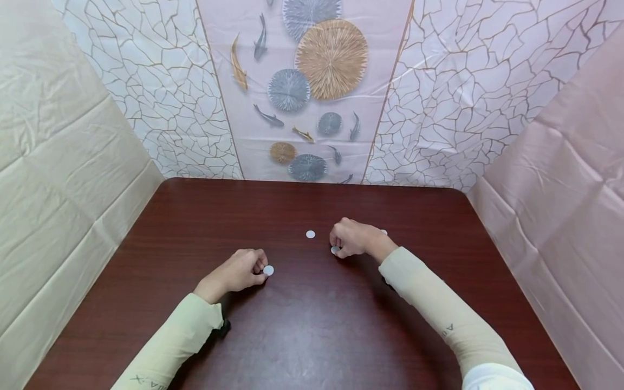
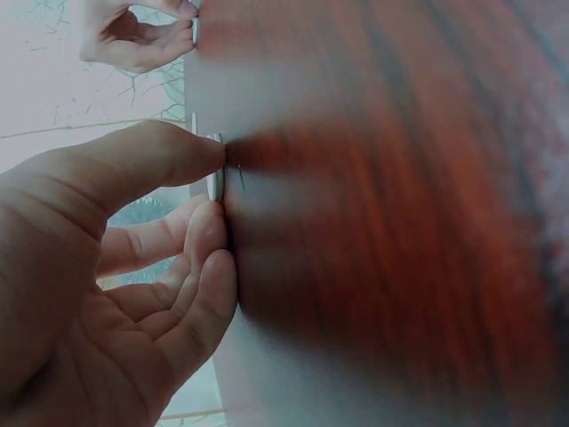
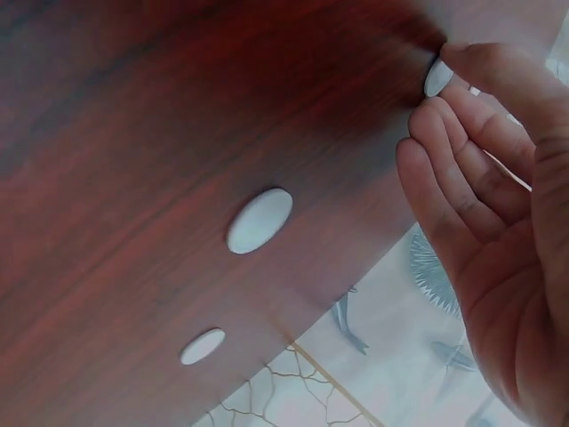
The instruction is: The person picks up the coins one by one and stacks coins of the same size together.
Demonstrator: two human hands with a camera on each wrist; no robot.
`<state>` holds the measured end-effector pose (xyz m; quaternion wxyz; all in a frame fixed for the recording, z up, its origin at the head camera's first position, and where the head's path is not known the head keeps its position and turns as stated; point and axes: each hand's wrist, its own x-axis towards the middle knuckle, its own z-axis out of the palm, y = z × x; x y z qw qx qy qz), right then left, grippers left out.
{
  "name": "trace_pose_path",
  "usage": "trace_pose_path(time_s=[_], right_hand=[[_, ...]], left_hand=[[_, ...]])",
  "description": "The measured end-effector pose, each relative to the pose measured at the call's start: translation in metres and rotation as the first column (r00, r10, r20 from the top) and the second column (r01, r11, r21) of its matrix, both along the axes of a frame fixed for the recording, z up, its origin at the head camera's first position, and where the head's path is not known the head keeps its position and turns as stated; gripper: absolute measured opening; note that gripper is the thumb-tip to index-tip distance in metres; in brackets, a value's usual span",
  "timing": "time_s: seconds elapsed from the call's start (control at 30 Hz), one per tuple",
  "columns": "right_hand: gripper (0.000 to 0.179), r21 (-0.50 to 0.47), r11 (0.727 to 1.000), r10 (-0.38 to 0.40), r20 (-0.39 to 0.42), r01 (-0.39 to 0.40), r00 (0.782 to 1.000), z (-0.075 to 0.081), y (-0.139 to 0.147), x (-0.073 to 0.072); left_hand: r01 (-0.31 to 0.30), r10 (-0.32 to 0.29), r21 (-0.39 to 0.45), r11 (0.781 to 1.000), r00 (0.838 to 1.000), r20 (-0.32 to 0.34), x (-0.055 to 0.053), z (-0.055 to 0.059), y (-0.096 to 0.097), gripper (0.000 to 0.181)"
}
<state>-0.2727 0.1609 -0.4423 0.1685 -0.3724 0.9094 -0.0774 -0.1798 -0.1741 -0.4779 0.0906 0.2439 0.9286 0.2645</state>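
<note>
My left hand (image 1: 242, 270) pinches a small white round disc (image 1: 268, 270) between thumb and fingertips, low at the tabletop. In the left wrist view that disc (image 2: 216, 181) shows edge-on, with the thumb at one end and fingers at the other. Farther back and to the right, my right hand (image 1: 355, 237) holds a second white disc (image 1: 335, 249) the same way. The right wrist view shows this disc (image 3: 437, 78) between thumb and fingertips, close to the wood. Beyond the hands lies a loose white disc (image 1: 310, 234).
Another disc (image 1: 384, 232) peeks out behind my right wrist. Two loose discs, a nearer one (image 3: 260, 221) and a farther one (image 3: 203, 346), lie on the wood in the right wrist view. Patterned cloth (image 1: 302, 124) hangs behind the dark brown table (image 1: 302, 336); plain cloth flanks it.
</note>
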Motion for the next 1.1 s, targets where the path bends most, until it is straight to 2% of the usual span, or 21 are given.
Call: trace_pose_path(time_s=[0.13,0.27,0.4,0.6,0.77,1.0,1.1], right_hand=[[0.008,0.041,0.999,-0.012,0.011,0.012,1.000,0.000,-0.004,-0.003],[0.009,0.039,0.999,-0.013,-0.005,0.013,1.000,-0.004,-0.005,-0.005],[0.011,0.030,1.000,-0.005,-0.039,0.006,0.999,-0.009,-0.006,-0.005],[0.019,0.047,0.998,0.050,-0.108,-0.045,0.993,-0.016,-0.006,-0.002],[0.019,0.022,0.998,0.057,-0.146,-0.054,0.988,-0.019,-0.003,0.001],[0.014,-0.017,0.998,0.055,-0.122,-0.058,0.991,-0.019,0.002,0.002],[0.014,-0.028,0.998,0.053,-0.123,-0.057,0.991,-0.015,0.003,0.003]], left_hand=[[0.001,-0.001,0.007,1.000,1.000,0.000,0.000,0.000,0.000,0.016],[0.004,-0.004,0.007,1.000,1.000,-0.004,0.000,0.001,0.001,0.015],[-0.001,0.001,0.006,1.000,1.000,-0.005,0.000,0.002,0.001,0.015],[0.002,-0.003,0.012,1.000,1.000,0.009,0.003,0.001,0.001,0.016],[0.019,-0.019,0.019,1.000,1.000,-0.010,0.004,0.001,0.002,0.015],[0.015,-0.015,0.018,1.000,1.000,0.002,0.005,0.001,0.002,0.016],[0.016,-0.016,0.018,1.000,1.000,-0.014,0.004,0.002,0.002,0.016]])
